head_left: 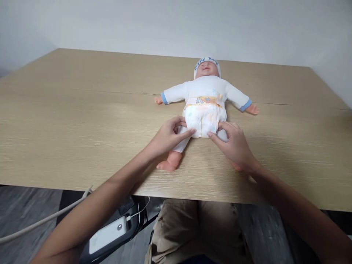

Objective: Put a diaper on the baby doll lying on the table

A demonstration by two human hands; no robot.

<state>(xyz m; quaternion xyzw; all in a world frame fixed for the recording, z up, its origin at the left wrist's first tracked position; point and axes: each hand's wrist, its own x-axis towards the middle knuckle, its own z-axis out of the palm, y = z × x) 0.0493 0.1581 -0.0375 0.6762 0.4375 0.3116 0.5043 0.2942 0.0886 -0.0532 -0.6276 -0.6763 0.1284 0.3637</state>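
Note:
A baby doll (206, 85) in a white top with blue cuffs and a lettered cap lies face up, its arms spread and its feet towards me. Around its hips is a white diaper (202, 117) with an orange printed band at the waist. My left hand (173, 135) pinches the diaper's edge at the leg on the left. At the opposite leg my right hand (230, 138) has its thumb and fingers closed on the other edge. One doll foot (170, 161) shows below my left hand; the other is mostly hidden behind my right hand.
The doll lies on a wooden table (96, 121) that reaches back to a pale wall (176, 25). Below the front edge, a white power bank (108, 234) with a cable rests on a dark surface at left. A thick pale cord (46, 220) runs nearby.

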